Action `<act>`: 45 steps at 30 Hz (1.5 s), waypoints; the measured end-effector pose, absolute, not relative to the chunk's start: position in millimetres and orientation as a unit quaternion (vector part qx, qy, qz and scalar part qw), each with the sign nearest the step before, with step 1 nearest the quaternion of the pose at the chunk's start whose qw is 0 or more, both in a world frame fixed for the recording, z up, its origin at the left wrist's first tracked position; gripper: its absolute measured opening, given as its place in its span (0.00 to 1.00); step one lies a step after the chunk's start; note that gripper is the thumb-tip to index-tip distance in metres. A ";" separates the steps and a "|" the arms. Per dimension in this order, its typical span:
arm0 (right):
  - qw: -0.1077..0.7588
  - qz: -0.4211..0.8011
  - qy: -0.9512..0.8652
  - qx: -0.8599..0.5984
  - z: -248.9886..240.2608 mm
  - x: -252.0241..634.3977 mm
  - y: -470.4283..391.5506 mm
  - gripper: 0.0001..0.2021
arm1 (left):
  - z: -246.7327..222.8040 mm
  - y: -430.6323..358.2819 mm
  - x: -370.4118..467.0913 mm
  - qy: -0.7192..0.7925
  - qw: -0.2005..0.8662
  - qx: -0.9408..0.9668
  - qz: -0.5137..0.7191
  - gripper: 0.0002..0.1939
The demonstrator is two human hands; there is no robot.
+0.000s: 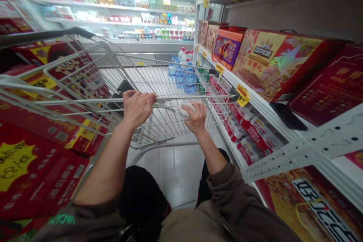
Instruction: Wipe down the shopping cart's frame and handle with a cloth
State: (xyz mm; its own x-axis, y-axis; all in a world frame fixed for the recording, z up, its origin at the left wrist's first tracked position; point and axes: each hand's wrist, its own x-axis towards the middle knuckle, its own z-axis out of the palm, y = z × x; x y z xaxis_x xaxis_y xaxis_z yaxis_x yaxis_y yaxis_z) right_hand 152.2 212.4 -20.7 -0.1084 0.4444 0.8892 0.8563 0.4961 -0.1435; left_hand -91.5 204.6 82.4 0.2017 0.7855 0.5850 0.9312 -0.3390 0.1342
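Observation:
A wire shopping cart point(170, 126) stands sideways in front of me, its dark handle bar point(45, 36) at the upper left. My left hand point(137, 107) is wrapped over the cart's near top rail. To the right of it, my right hand point(197, 117) is closed on a crumpled white cloth point(185, 110), which lies against the same rail; whether it is cloth or tissue is hard to tell. A black flat panel point(124, 90) shows inside the cart, just behind my left hand.
Stacked red boxes point(53, 166) with yellow price signs rise close on the left. At the right, a white shelf point(283, 136) holds gift boxes point(266, 60) and bottle packs point(261, 136). Large water bottles point(189, 79) stand on the floor beyond the cart, before a lit refrigerated display point(119, 45).

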 end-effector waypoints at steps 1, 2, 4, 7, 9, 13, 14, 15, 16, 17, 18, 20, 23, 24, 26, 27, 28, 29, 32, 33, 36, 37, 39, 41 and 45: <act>0.502 -0.227 -0.703 -0.449 -18.2 152.1 213.2 0.18 | 85.1 204.4 -87.8 -0.570 0.124 -0.760 -0.287 0.29; 0.512 -0.241 -0.694 -0.445 -16.9 150.9 214.5 0.18 | 87.9 204.3 -82.4 -0.577 0.123 -0.755 -0.286 0.29; 0.518 -0.257 -0.684 -0.445 -18.3 146.5 217.5 0.18 | 92.3 205.0 -66.7 -0.578 0.125 -0.752 -0.292 0.28; 0.520 -0.243 -0.689 -0.443 -24.0 141.6 218.3 0.15 | 92.3 208.6 -38.0 -0.527 0.108 -0.794 -0.285 0.27; 0.528 -0.223 -0.696 -0.433 -24.3 142.8 216.9 0.14 | 87.6 212.1 -22.6 -0.501 0.076 -0.821 -0.264 0.28; 0.544 -0.239 -0.673 -0.440 -23.0 150.8 221.5 0.13 | 75.9 217.2 -11.1 -0.502 0.068 -0.820 -0.267 0.29; 0.540 -0.247 -0.669 -0.447 -25.4 152.9 224.3 0.13 | 73.9 218.1 -11.3 -0.502 0.070 -0.817 -0.275 0.29; 0.532 -0.249 -0.672 -0.451 -29.2 155.1 227.1 0.14 | 72.4 218.9 -11.9 -0.500 0.070 -0.816 -0.281 0.29; 0.522 -0.245 -0.679 -0.454 -34.1 157.6 229.3 0.15 | 71.3 219.8 -12.8 -0.498 0.069 -0.816 -0.284 0.29; 0.515 -0.235 -0.688 -0.455 -39.5 160.7 230.6 0.16 | 70.5 220.7 -13.6 -0.498 0.070 -0.816 -0.286 0.29; 0.511 -0.218 -0.697 -0.454 -44.4 164.4 231.0 0.18 | 69.9 221.4 -14.3 -0.499 0.071 -0.815 -0.287 0.29; 0.510 -0.177 -0.715 -0.445 -50.7 173.6 229.6 0.20 | 69.6 222.4 -14.7 -0.502 0.071 -0.813 -0.287 0.29; 0.536 -0.160 -0.705 -0.436 -49.3 188.6 228.1 0.20 | 71.4 221.6 -12.6 -0.514 0.065 -0.807 -0.285 0.28; 0.551 -0.169 -0.688 -0.441 -47.4 192.7 229.1 0.19 | 72.4 220.9 -11.3 -0.519 0.060 -0.805 -0.283 0.28; 0.573 -0.184 -0.654 -0.459 -44.8 198.8 232.8 0.19 | 74.1 219.4 -8.4 -0.533 0.054 -0.797 -0.280 0.28; 0.574 -0.184 -0.646 -0.469 -44.9 200.9 234.7 0.18 | 74.3 218.8 -7.2 -0.540 0.054 -0.792 -0.281 0.29; 0.570 -0.179 -0.645 -0.477 -45.9 202.8 236.1 0.18 | 74.0 218.5 -6.5 -0.546 0.056 -0.786 -0.284 0.29; 0.562 -0.172 -0.649 -0.483 -47.4 204.8 236.6 0.18 | 73.3 218.3 -6.3 -0.551 0.061 -0.781 -0.287 0.29; 0.540 -0.150 -0.672 -0.484 -49.9 212.9 233.1 0.18 | 70.7 218.3 -7.2 -0.553 0.075 -0.775 -0.297 0.29; 0.537 -0.146 -0.677 -0.482 -48.7 216.0 231.2 0.19 | 70.9 218.1 -6.6 -0.556 0.077 -0.773 -0.297 0.29; 0.549 -0.146 -0.666 -0.484 -40.4 220.8 229.1 0.19 | 76.3 216.2 4.2 -0.590 0.071 -0.749 -0.294 0.31; 0.560 -0.147 -0.654 -0.487 -37.8 220.0 230.1 0.18 | 79.0 215.4 11.2 -0.602 0.066 -0.740 -0.291 0.33; 0.575 -0.141 -0.634 -0.498 -36.6 215.5 233.5 0.16 | 83.1 214.4 28.2 -0.604 0.055 -0.745 -0.278 0.35; 0.576 -0.126 -0.625 -0.511 -41.9 210.7 236.1 0.13 | 83.2 215.3 44.2 -0.573 0.049 -0.774 -0.266 0.34; 0.540 -0.103 -0.658 -0.515 -58.5 218.0 232.7 0.16 | 72.5 223.3 58.6 -0.547 0.037 -0.795 -0.261 0.35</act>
State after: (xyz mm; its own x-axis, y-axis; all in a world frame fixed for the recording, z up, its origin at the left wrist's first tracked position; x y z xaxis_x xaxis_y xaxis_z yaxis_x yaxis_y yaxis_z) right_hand 218.0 232.7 -58.5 0.1126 0.5657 0.8169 0.7887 0.4492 -0.4198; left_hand 58.6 223.3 72.5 0.2658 0.8497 0.4555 0.8883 -0.3994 0.2266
